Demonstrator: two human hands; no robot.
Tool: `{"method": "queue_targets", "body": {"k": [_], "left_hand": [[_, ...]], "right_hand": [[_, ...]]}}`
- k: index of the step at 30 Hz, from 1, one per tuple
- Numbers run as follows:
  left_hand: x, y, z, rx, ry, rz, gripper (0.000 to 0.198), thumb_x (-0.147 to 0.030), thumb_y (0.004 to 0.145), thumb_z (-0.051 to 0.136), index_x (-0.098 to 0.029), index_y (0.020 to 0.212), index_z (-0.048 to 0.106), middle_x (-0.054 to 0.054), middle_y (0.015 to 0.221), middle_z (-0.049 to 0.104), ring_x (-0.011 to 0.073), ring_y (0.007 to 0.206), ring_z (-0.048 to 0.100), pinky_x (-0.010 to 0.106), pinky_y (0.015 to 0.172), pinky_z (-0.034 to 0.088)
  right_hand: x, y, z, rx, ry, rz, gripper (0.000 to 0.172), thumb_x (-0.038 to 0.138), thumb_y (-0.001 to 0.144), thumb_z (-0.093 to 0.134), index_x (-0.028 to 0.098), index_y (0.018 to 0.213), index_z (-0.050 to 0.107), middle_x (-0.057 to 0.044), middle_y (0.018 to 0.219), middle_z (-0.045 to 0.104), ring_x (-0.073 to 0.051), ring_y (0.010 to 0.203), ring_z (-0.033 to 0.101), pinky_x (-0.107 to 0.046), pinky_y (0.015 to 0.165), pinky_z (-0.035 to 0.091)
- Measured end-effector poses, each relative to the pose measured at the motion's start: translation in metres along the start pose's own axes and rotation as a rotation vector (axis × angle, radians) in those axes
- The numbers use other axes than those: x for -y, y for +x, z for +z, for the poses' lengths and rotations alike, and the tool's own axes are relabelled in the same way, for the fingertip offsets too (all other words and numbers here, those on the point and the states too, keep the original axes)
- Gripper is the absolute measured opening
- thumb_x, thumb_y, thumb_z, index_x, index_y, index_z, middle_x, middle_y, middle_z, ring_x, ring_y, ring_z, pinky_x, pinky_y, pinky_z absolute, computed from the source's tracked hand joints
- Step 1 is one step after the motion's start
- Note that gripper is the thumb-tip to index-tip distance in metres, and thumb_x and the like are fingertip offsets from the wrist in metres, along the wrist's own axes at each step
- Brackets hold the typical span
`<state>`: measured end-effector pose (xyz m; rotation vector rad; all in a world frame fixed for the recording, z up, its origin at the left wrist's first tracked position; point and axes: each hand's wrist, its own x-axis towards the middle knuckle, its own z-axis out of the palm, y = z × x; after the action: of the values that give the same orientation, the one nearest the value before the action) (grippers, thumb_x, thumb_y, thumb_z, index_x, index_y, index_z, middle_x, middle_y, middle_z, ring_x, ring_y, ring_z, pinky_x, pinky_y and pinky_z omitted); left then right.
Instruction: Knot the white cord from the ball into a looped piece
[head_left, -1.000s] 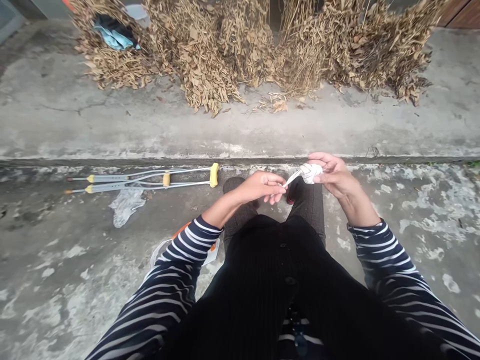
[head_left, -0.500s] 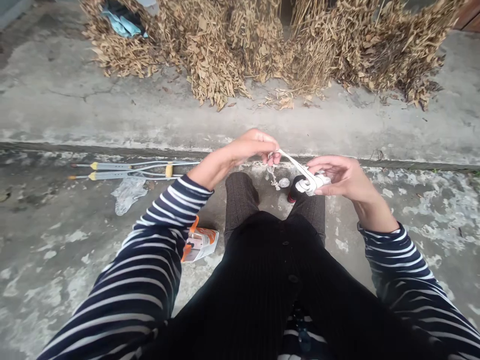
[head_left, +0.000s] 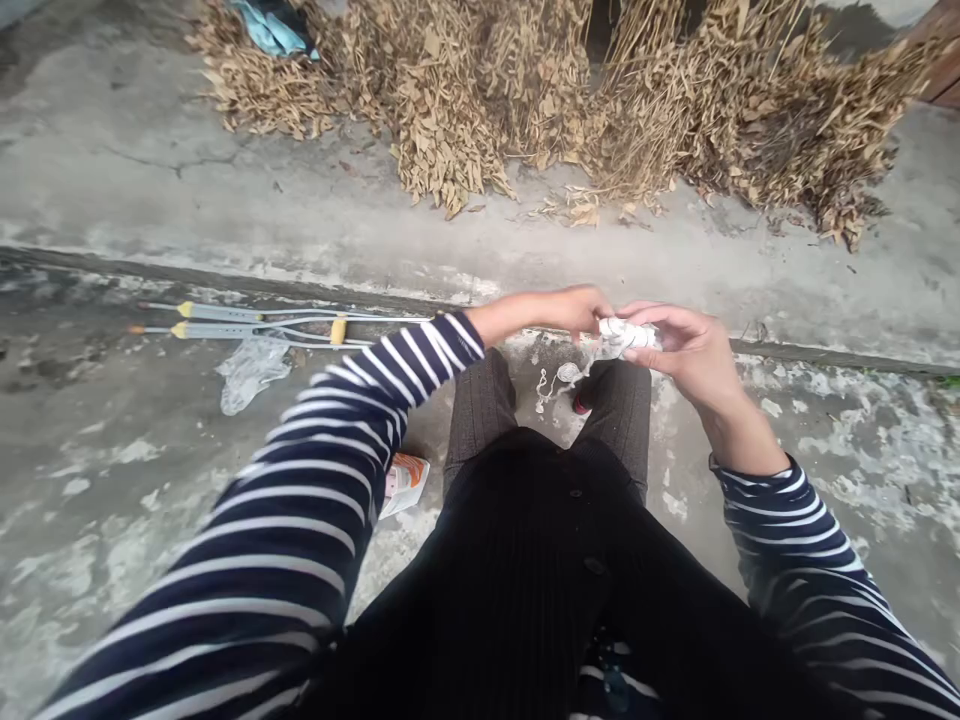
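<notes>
Two bare hands meet at a white wound cord bundle point(head_left: 626, 335) above the knees point(head_left: 622, 380): the right hand point(head_left: 686, 355) grasps it with curled fingers, the left hand's point(head_left: 570, 312) grip is unclear; judged light and soft, hold its tight body, not the loose strand point(head_left: 559, 378).

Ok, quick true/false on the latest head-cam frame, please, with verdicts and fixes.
1. The right hand holds a white bundle. True.
2. The crutches stand upright against a wall. False: they lie flat on the concrete.
3. Both sleeves are dark with white stripes. True.
4. The left hand grips a pair of scissors. False: it is at the bundle's left end, and no scissors show.
5. A crumpled clear plastic bag lies just below the crutches in view. True.
</notes>
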<state>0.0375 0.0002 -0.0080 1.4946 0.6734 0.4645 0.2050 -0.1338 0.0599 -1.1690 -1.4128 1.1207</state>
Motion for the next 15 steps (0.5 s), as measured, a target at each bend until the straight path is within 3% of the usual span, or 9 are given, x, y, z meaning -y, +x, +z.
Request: {"method": "queue_targets", "body": {"k": [4, 6, 9, 11, 15], "left_hand": [[0.01, -0.04, 0.023, -0.018, -0.258, 0.024, 0.028, -0.022, 0.086, 0.072, -0.011, 0.112, 0.075, 0.013, 0.107, 0.074, 0.0149, 0.081, 0.07, 0.029, 0.07, 0.058], [0.015, -0.058, 0.038, -0.03, -0.389, 0.034, 0.037, -0.029, 0.085, 0.076, -0.01, 0.117, 0.072, 0.014, 0.105, 0.074, 0.016, 0.085, 0.072, 0.028, 0.07, 0.058], [0.023, -0.074, 0.058, -0.074, -0.433, -0.001, 0.035, -0.038, 0.083, 0.078, -0.009, 0.102, 0.072, 0.008, 0.082, 0.073, 0.0121, 0.066, 0.068, 0.023, 0.059, 0.053], [0.028, -0.081, 0.061, -0.115, -0.38, -0.045, 0.03, -0.04, 0.084, 0.074, -0.01, 0.087, 0.071, 0.005, 0.072, 0.07, 0.0094, 0.055, 0.062, 0.02, 0.051, 0.048], [0.04, -0.098, 0.035, -0.049, -0.175, -0.197, 0.023, -0.031, 0.084, 0.067, -0.012, 0.071, 0.068, 0.007, 0.069, 0.071, 0.0095, 0.054, 0.063, 0.019, 0.049, 0.044]], "right_hand": [[-0.018, 0.007, -0.009, -0.115, 0.098, 0.111, 0.043, 0.031, 0.051, 0.099, 0.02, 0.086, 0.076, -0.003, 0.09, 0.077, -0.018, 0.083, 0.071, -0.034, 0.084, 0.06], [-0.022, 0.009, -0.011, -0.141, 0.132, 0.14, 0.044, 0.03, 0.049, 0.099, 0.02, 0.085, 0.075, -0.002, 0.087, 0.077, -0.017, 0.079, 0.071, -0.033, 0.081, 0.06], [-0.026, 0.011, -0.009, -0.16, 0.182, 0.177, 0.043, 0.024, 0.047, 0.098, 0.02, 0.083, 0.075, -0.001, 0.085, 0.077, -0.014, 0.076, 0.07, -0.03, 0.078, 0.06], [-0.029, 0.012, -0.008, -0.181, 0.187, 0.192, 0.042, 0.022, 0.046, 0.097, 0.019, 0.082, 0.075, -0.001, 0.084, 0.076, -0.014, 0.075, 0.069, -0.029, 0.076, 0.059], [-0.036, 0.008, -0.017, -0.265, 0.206, 0.188, 0.043, 0.021, 0.044, 0.098, 0.019, 0.079, 0.074, 0.0, 0.08, 0.075, -0.014, 0.072, 0.068, -0.028, 0.072, 0.059]]}}
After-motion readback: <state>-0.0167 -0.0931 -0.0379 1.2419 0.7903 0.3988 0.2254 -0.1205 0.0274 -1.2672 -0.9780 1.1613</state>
